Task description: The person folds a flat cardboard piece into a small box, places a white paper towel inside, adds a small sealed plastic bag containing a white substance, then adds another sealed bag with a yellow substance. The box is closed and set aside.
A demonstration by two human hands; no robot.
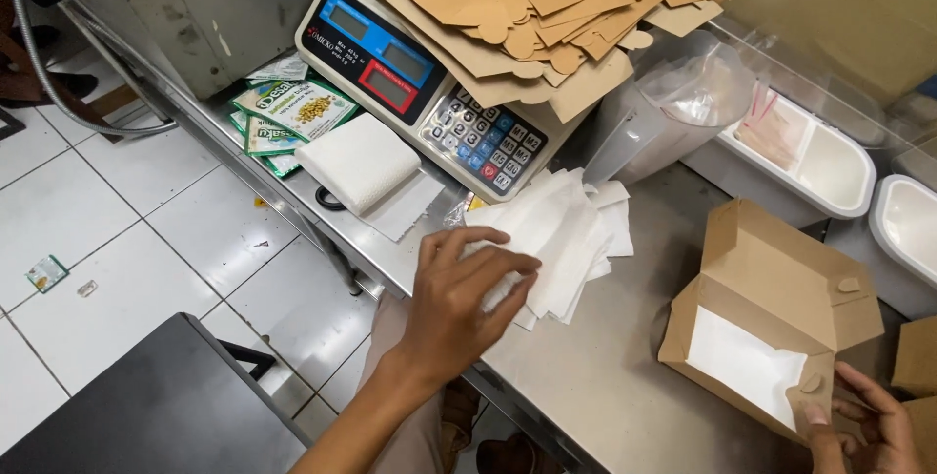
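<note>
Steel counter; scale; paper sheets

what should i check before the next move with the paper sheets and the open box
1. Left hand on the stack of white paper sheets: ok, fingers rest on top.
2. Single sheet pinched: cannot tell.
3. Right hand steadies the cardboard box: ok, at its front corner.
4. Box lid open: ok.
5. White liner inside the box: ok, one already lies there.
6. Steel counter between stack and box: ok, bare.
</note>
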